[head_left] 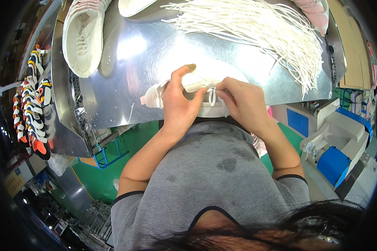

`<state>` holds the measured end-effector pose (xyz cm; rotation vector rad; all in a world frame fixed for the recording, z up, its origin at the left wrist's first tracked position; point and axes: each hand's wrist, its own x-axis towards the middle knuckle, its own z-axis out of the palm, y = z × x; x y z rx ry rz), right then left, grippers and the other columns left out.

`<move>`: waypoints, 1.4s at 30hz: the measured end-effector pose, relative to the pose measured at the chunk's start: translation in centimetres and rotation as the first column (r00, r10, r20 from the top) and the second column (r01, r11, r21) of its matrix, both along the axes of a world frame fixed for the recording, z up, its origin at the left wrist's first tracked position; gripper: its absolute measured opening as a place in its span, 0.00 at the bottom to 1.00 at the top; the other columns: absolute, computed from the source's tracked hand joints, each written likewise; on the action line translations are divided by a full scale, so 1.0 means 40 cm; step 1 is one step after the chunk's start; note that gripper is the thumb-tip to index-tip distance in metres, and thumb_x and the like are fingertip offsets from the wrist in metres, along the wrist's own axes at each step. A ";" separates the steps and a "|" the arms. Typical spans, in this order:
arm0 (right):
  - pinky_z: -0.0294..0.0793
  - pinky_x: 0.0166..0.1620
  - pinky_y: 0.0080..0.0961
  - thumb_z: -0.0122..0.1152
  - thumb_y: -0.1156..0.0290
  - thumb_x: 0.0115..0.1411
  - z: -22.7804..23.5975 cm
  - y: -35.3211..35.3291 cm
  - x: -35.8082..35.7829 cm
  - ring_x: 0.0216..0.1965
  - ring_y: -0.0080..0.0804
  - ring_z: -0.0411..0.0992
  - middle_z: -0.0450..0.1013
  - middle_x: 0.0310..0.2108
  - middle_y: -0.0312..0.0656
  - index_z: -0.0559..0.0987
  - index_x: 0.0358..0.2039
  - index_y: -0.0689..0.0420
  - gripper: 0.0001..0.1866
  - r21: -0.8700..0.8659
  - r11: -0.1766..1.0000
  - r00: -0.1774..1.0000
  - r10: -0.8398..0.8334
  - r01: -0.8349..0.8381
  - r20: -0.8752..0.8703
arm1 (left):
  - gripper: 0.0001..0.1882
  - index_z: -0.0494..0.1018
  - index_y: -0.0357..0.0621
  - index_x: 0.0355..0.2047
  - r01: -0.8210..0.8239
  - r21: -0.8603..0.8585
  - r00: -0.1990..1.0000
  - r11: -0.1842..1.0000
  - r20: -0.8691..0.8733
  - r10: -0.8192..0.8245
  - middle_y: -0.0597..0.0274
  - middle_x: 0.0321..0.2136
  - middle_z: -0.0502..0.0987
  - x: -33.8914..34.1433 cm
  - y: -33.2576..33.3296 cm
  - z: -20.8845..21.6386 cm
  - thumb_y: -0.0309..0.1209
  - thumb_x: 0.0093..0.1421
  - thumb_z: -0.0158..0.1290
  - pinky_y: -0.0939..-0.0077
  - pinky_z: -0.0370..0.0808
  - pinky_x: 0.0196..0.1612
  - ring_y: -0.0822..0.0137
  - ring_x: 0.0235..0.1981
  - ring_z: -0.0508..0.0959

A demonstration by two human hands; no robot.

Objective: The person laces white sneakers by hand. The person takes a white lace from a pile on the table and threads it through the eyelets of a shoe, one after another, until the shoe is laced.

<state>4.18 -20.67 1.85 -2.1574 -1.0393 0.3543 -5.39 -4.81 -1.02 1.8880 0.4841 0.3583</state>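
A white shoe (209,111) lies sideways at the table's near edge, its heel end to the left. A white lace (213,99) loops over its opening. My left hand (181,100) spans the shoe, with the thumb against the lacing and the forefinger raised and bent. That forefinger wears a tan finger cover (192,66); the other fingers are mostly hidden. From the right, my right hand (244,100) pinches a thin, shiny metal hook-like tool (209,87) at the lacing, close to my left thumb. The exact shape of its tip is too small to tell.
Many loose white laces (255,25) lie across the far right of the metal table (130,83). A pale shoe (83,42) stands far left, a pink one (314,14) far right. Colourful shoes (33,104) hang at the left. A beige-and-blue machine (339,146) stands at right.
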 end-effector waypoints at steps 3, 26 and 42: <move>0.73 0.29 0.36 0.61 0.73 0.55 -0.010 0.015 0.011 0.29 0.40 0.76 0.74 0.27 0.38 0.72 0.33 0.55 0.07 -0.092 0.993 0.984 0.091 -0.077 0.154 | 0.26 0.65 0.36 0.56 0.004 -0.102 1.000 0.995 -0.002 -0.004 0.49 0.52 0.76 -0.003 -0.009 0.003 0.19 0.57 0.56 0.66 0.74 0.49 0.56 0.47 0.79; 0.72 0.29 0.35 0.62 0.64 0.63 -0.111 -0.002 0.028 0.26 0.44 0.76 0.78 0.28 0.45 0.77 0.36 0.55 0.09 0.103 0.923 0.928 -0.369 0.371 -0.046 | 0.31 0.59 0.35 0.62 0.122 -0.615 0.969 0.779 -0.094 -0.226 0.55 0.37 0.79 0.025 0.077 0.064 0.19 0.60 0.58 0.73 0.78 0.46 0.65 0.43 0.81; 0.72 0.26 0.29 0.69 0.70 0.52 -0.134 0.000 -0.079 0.21 0.31 0.75 0.76 0.23 0.38 0.80 0.34 0.54 0.09 0.155 0.976 0.982 -0.168 0.152 0.090 | 0.20 0.71 0.36 0.47 0.198 0.585 0.975 0.787 -0.201 -0.096 0.47 0.41 0.76 -0.059 0.008 0.072 0.25 0.55 0.64 0.62 0.74 0.45 0.46 0.43 0.78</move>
